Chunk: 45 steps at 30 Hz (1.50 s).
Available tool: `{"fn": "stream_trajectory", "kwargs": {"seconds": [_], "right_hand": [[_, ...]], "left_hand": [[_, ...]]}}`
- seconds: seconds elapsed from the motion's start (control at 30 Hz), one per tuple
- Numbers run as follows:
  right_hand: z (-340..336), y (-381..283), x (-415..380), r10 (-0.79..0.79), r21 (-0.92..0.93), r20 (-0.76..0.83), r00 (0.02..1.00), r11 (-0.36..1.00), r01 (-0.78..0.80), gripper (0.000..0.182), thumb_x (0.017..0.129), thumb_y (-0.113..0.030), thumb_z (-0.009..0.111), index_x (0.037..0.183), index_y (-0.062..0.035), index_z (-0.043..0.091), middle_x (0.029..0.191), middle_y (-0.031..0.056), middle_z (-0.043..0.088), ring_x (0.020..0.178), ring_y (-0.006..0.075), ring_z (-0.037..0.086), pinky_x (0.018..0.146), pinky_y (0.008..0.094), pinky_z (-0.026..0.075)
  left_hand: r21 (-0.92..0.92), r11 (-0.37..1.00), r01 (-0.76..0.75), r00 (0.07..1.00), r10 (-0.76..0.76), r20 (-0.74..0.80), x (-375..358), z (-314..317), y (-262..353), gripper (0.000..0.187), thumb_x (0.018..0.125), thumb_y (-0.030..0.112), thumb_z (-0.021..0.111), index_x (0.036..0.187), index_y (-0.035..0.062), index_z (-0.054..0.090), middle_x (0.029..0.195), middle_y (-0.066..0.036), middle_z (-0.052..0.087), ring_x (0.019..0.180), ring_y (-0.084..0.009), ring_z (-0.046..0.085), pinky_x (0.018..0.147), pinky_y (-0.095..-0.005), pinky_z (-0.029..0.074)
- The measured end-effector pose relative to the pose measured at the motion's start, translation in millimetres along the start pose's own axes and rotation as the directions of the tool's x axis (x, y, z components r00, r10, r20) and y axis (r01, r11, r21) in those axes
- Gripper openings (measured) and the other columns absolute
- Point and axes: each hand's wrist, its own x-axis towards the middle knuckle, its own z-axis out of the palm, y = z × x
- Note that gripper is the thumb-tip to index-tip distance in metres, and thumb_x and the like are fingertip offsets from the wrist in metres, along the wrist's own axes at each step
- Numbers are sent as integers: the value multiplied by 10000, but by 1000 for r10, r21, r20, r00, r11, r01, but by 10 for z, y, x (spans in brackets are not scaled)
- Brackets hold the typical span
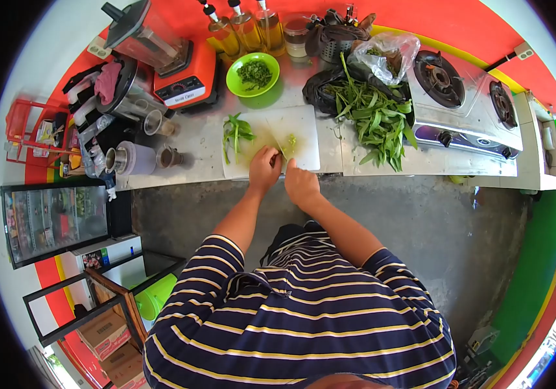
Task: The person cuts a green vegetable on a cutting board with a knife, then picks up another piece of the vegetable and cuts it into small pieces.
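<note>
Knife with a slim grey metal blade (283, 153) points forward-left from the right hand (302, 185), closed on it; the curled left hand (264, 170) (contents hidden) sits just left; chopped green bits (291, 140) lie ahead.

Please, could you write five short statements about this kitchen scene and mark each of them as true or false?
1. The right hand holds a knife at the white cutting board. True.
2. Chopped greens lie in the green bowl. True.
3. The left hand is inside the green bowl. False: it is at the cutting board, close to the knife.
4. The large leafy pile lies left of the cutting board. False: it lies to the right, next to the stove.
5. A pot stands on the stove. False: no pot is on either burner.
</note>
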Motion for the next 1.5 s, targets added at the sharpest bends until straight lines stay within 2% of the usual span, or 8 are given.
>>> {"fn": "stream_trajectory", "kwargs": {"seconds": [0.17,0.37,0.8,1.0,1.1,1.17,1.3,1.5], "right_hand": [[-113,13,-17,-102,-40,-71,992,994,99,214,905,-103,573,1068,-1,479,860,228,731,796,356,753,684,418,612],[-6,-11,-136,15,40,1,1000,999,-15,206,901,-94,570,1057,8,483,847,219,729,797,367,749,696,427,611],[-41,-26,-107,-44,0,15,999,999,44,261,913,-124,552,1115,23,478,913,237,731,855,375,747,729,452,604],[33,82,24,-47,12,-6,999,999,47,265,928,-135,544,1132,21,478,896,234,731,834,408,740,740,472,606],[25,171,58,-29,-3,-28,999,1000,29,255,934,-130,541,1133,22,497,901,231,730,854,409,737,745,471,606],[10,243,64,3,-6,-122,993,1000,-4,251,964,-165,531,1130,23,513,912,240,725,888,407,732,765,482,601],[-213,294,59,-1,132,-100,995,991,15,300,985,-244,555,1140,8,513,942,254,715,909,433,713,802,515,577],[-134,248,-32,-119,171,-27,992,978,122,336,1004,-315,550,1105,5,527,927,293,695,901,481,682,810,556,549]], "left_hand": [[-33,999,30,1000,-30,4,4,-51,48,45,875,57,643,887,28,612,784,-109,577,673,-291,586,616,-395,467],[21,998,-54,998,55,-41,-32,-9,15,88,885,58,628,967,34,646,806,-107,589,689,-298,593,630,-405,473],[-82,997,6,996,-14,-90,-31,13,-19,43,853,22,643,886,9,619,757,-111,568,642,-264,573,602,-378,464],[-30,991,132,989,-133,-62,-88,30,-34,88,864,19,640,949,5,658,796,-116,617,670,-260,610,633,-366,492],[-144,978,152,969,-177,-175,-189,-4,-88,148,897,23,629,1034,-4,679,880,-127,675,738,-250,664,680,-345,530],[-331,883,333,915,-388,-114,-280,-123,-89,174,922,18,616,1080,-12,682,956,-139,703,798,-242,692,715,-339,552],[-194,931,310,893,-354,-276,-417,-465,-201,143,949,11,603,1065,-13,683,958,-114,718,819,-183,698,724,-309,557],[-57,888,456,825,-446,-347,-457,-814,-394,164,884,49,672,1047,36,683,983,-117,675,808,-248,666,756,-372,536]]}}
